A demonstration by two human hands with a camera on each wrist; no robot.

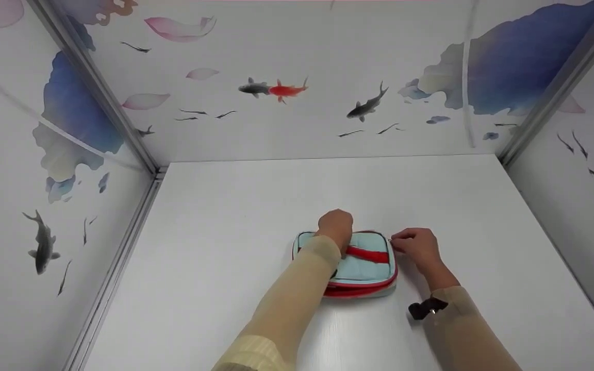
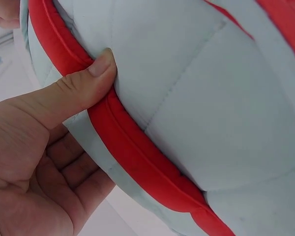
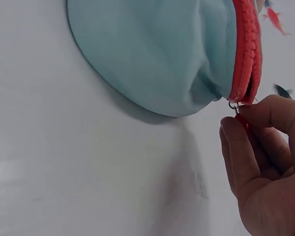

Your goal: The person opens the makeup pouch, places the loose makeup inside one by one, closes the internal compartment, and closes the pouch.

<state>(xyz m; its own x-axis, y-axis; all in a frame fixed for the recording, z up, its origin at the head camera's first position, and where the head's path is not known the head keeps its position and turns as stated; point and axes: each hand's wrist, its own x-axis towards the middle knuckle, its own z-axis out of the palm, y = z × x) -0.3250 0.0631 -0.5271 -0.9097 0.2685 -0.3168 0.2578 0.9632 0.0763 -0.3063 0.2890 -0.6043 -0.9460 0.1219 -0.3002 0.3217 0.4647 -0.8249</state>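
A pale blue lunch bag [image 1: 364, 270] with red trim lies on the white table, a red handle [image 1: 368, 254] across its top. My left hand [image 1: 335, 226] reaches over the bag to its far side. In the left wrist view, the thumb presses on a red band [image 2: 132, 150] along the bag's edge, with the fingers curled behind the pale cloth. At the right far corner my right hand [image 1: 419, 250] pinches the red zipper pull [image 3: 242, 119] between thumb and fingers. Red zipper teeth [image 3: 248, 49] run up from it. Along the near side, a red gap [image 1: 353, 291] shows below the lid.
White walls printed with fish and blue leaves enclose the table [image 1: 214, 216] at the back [image 1: 297, 129] and both sides. Metal rails [image 1: 116, 268] run along the left edge. A black wrist device [image 1: 426, 308] sits on the right sleeve.
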